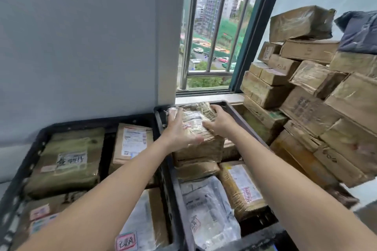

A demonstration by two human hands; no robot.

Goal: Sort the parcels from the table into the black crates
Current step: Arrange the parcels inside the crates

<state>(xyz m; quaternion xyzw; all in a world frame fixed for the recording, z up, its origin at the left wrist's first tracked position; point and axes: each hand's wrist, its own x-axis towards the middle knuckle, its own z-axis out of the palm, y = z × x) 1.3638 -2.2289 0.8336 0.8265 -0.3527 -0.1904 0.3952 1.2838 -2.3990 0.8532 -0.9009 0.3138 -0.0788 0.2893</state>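
A brown taped parcel (195, 123) with a white label lies on top of other parcels at the far end of the right black crate (240, 117). My left hand (179, 130) rests flat on its left side, fingers spread. My right hand (219, 121) grips its right edge, fingers curled over the far corner. The left black crate (38, 142) holds several parcels, among them a green-brown one (69, 161) with a handwritten label and a tan one (132, 144) with a printed label.
A tall stack of brown cardboard parcels (318, 96) fills the right side, with a dark bag (361, 32) on top. A barred window (214, 26) stands straight ahead above a sill. A grey wall (81, 47) runs behind the left crate. Grey plastic mailers (206, 208) lie in the crates' near ends.
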